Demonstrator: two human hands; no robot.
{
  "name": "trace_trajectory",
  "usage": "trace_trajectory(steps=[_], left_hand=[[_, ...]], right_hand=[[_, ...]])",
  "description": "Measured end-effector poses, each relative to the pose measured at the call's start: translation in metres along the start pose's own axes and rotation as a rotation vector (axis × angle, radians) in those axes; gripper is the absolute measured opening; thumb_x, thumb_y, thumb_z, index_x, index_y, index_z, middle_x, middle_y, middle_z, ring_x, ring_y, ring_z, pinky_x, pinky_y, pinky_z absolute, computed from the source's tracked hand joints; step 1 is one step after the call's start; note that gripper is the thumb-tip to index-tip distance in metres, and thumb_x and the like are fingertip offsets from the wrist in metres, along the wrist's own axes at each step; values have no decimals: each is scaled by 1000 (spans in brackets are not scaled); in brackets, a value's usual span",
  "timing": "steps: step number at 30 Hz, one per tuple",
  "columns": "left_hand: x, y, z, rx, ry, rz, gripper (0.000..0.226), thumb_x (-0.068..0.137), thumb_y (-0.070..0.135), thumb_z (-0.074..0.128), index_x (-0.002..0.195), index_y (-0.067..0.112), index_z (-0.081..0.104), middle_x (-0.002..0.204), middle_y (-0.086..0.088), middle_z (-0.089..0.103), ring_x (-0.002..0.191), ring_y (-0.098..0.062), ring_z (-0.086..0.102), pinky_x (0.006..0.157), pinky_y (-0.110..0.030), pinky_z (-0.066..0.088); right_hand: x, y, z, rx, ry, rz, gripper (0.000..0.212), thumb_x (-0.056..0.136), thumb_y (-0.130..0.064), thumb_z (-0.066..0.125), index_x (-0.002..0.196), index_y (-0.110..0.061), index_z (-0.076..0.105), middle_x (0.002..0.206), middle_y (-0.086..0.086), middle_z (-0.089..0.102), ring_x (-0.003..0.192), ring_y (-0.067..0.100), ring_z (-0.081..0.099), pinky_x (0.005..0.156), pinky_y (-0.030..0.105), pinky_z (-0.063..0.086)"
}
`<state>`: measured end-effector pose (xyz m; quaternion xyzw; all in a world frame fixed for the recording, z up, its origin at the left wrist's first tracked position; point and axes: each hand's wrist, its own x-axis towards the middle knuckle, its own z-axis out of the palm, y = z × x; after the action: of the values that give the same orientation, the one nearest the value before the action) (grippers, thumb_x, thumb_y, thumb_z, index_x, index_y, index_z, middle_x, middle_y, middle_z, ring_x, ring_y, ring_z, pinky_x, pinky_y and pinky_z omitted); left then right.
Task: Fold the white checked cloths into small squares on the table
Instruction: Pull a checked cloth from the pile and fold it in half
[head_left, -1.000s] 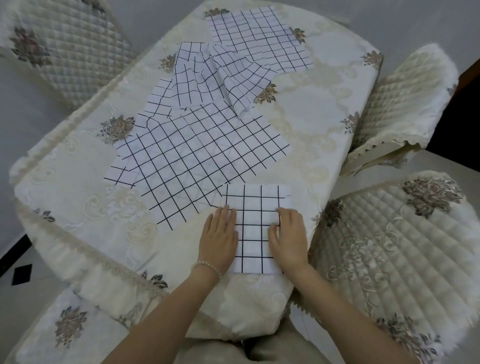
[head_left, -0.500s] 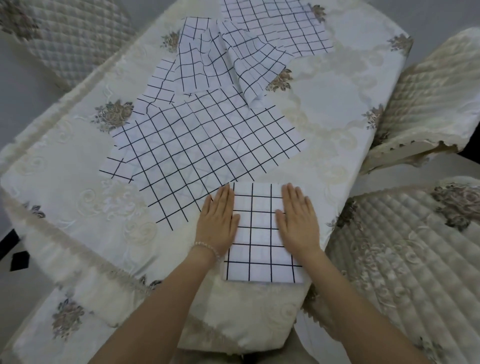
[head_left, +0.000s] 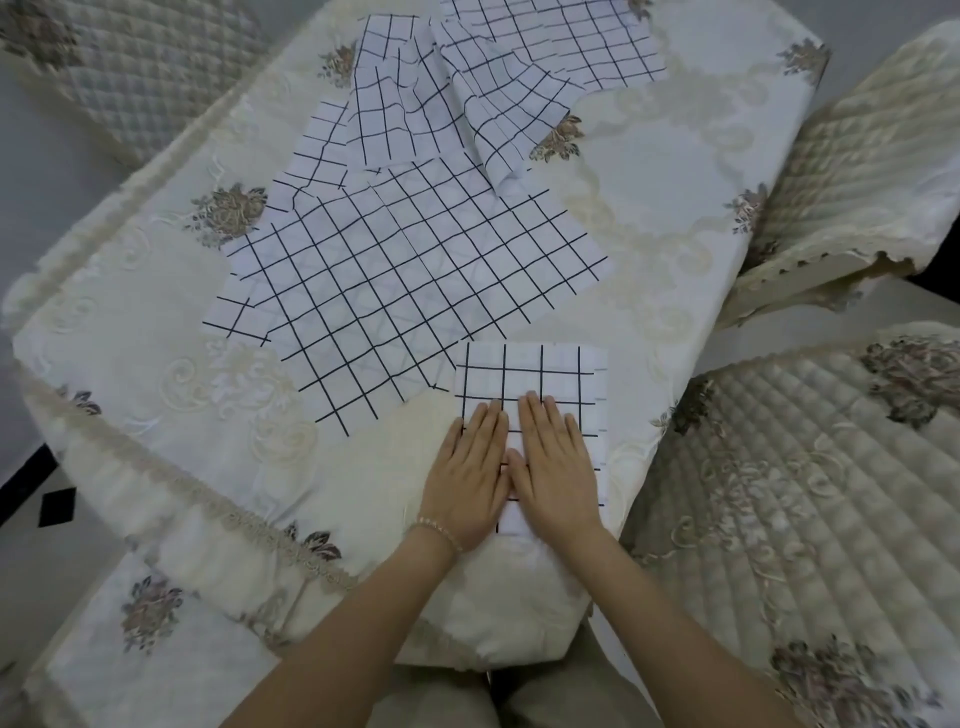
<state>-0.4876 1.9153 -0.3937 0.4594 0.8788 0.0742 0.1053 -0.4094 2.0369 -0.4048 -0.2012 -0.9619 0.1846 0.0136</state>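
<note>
Both hands, left (head_left: 470, 470) and right (head_left: 558, 467), lie flat with fingers straight, side by side, pressing one folded cloth (head_left: 530, 376) near the table (head_left: 156, 291) edge. Beyond it, the flat cloth (head_left: 410, 270) and rumpled cloths (head_left: 467, 83) appear unfolded.

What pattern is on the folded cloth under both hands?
A black grid of thin lines on white, on the folded white checked cloth, seen in the head view.

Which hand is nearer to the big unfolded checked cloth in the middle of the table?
Left. The left hand lies just below the big unfolded cloth, while the right hand lies farther right on the folded cloth.
</note>
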Motion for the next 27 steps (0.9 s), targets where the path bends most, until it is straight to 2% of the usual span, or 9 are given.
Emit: trace_trajectory(steps=[5, 7, 10, 13, 16, 18, 20, 24, 27], left_hand=[[-11, -21, -9, 15, -24, -67, 64, 99, 42, 10, 149, 2, 16, 157, -13, 14, 146, -22, 11, 116, -41, 12], [-12, -21, -14, 31, -40, -75, 65, 99, 43, 10, 147, 1, 20, 155, -14, 19, 144, -24, 17, 115, -41, 15], [-13, -16, -24, -16, -28, -182, 61, 95, 37, 29, 142, -3, 34, 147, -17, 37, 136, -28, 37, 115, -37, 25], [-22, -1, -35, -192, 57, -381, 50, 94, 21, 44, 138, -2, 38, 133, -16, 47, 119, -30, 45, 105, -34, 36], [-35, 19, -44, -409, 77, -563, 33, 92, 18, 50, 121, 4, 44, 112, -9, 43, 92, -19, 42, 88, -33, 42], [-41, 25, -45, -561, 73, -693, 27, 91, 18, 54, 112, 5, 45, 108, -8, 44, 80, -17, 45, 74, -28, 42], [-43, 25, -43, -615, 42, -764, 29, 89, 21, 57, 112, 7, 46, 109, -8, 48, 83, -19, 50, 72, -24, 39], [-40, 22, -41, -563, 2, -810, 32, 86, 22, 62, 110, 6, 50, 115, -10, 45, 104, -24, 46, 90, -26, 37], [-38, 24, -40, -525, -11, -829, 26, 87, 22, 60, 109, 8, 55, 119, -12, 42, 110, -26, 40, 97, -29, 36]], right_hand=[[-10, 31, -15, -42, 21, 40, 61, 100, -41, 22, 153, -12, 16, 161, 1, 13, 149, 16, 6, 120, 38, 7], [-12, 34, -17, -48, 13, 46, 61, 100, -41, 22, 153, -12, 14, 161, 1, 12, 149, 15, 5, 120, 37, 6], [-12, 32, -19, -60, -19, 60, 62, 100, -43, 19, 154, -12, 13, 161, 0, 10, 149, 15, 5, 120, 38, 6], [-13, 31, -20, -82, -45, 73, 62, 100, -44, 16, 154, -14, 9, 161, 0, 7, 149, 14, 1, 120, 37, 4], [-13, 29, -22, -81, -57, 87, 62, 100, -44, 16, 154, -13, 11, 161, 1, 10, 148, 16, 5, 120, 36, 3], [-13, 28, -23, -86, -63, 92, 63, 99, -44, 14, 153, -13, 11, 161, 1, 10, 148, 16, 5, 119, 37, 1], [-12, 27, -24, -95, -70, 89, 65, 97, -46, 9, 153, -13, 8, 161, 1, 7, 148, 16, 2, 119, 37, -1], [-11, 25, -25, -97, -85, 83, 70, 92, -46, 1, 153, -12, 3, 161, 1, 2, 148, 16, -2, 120, 37, -4], [-10, 24, -25, -106, -98, 91, 73, 89, -47, -3, 153, -12, 1, 161, 1, -1, 148, 17, -3, 121, 39, -2]])
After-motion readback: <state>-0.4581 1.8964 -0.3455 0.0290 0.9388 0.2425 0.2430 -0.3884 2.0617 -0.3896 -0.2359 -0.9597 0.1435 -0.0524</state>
